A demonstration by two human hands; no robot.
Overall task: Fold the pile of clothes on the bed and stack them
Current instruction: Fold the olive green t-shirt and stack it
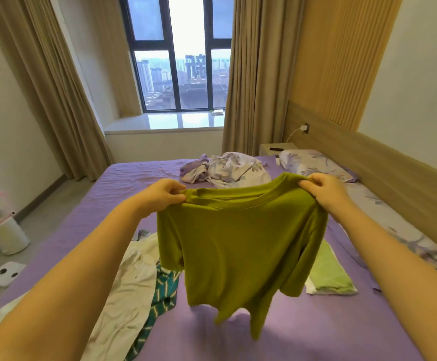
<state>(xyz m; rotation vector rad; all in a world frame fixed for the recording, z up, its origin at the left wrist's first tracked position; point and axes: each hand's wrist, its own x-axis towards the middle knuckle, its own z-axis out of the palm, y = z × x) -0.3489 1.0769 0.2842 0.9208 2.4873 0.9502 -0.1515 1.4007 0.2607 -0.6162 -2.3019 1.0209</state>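
An olive-green T-shirt [238, 246] hangs in the air above the purple bed [123, 183], held up by its shoulders. My left hand [164, 195] pinches the left shoulder seam and my right hand [324, 190] pinches the right one. Below on the left lies a loose pile: a white garment [131, 287] and a green-and-white striped one [164, 293]. To the right, partly hidden by the shirt, sits a folded light-green garment [329, 272] on top of a folded white one.
A crumpled floral quilt [227, 169] lies at the far side of the bed, next to a floral pillow [313, 164] by the wooden headboard [394, 168]. On the floor at left stand a pink fan on a white cylinder [1, 225] and a white scale [5, 273].
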